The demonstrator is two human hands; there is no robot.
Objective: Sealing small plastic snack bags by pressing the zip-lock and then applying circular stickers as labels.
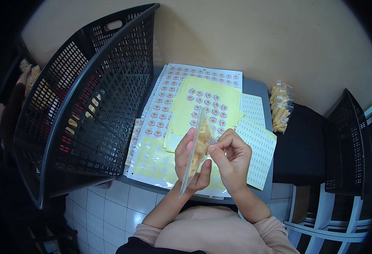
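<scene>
Head view: your left hand (181,157) holds the clear pouch (200,148) edge-on above sticker sheets (214,88) on the bench (259,87); your right hand (233,158) pinches narrow at its face, what it grips unclear. Slack left hold could let the film buckle.

Clear bag (190,163) mid-frame, golden-yellow pieces (203,137) inside. The white sheet (154,122) left of centre has rows of little orange-and-red prints; pale lemon on the yellow sheet (184,114) at centre. Black, slot-patterned basket (95,58) upper left. Pinkish-beige ribbed top (207,228), bottom edge.
</scene>
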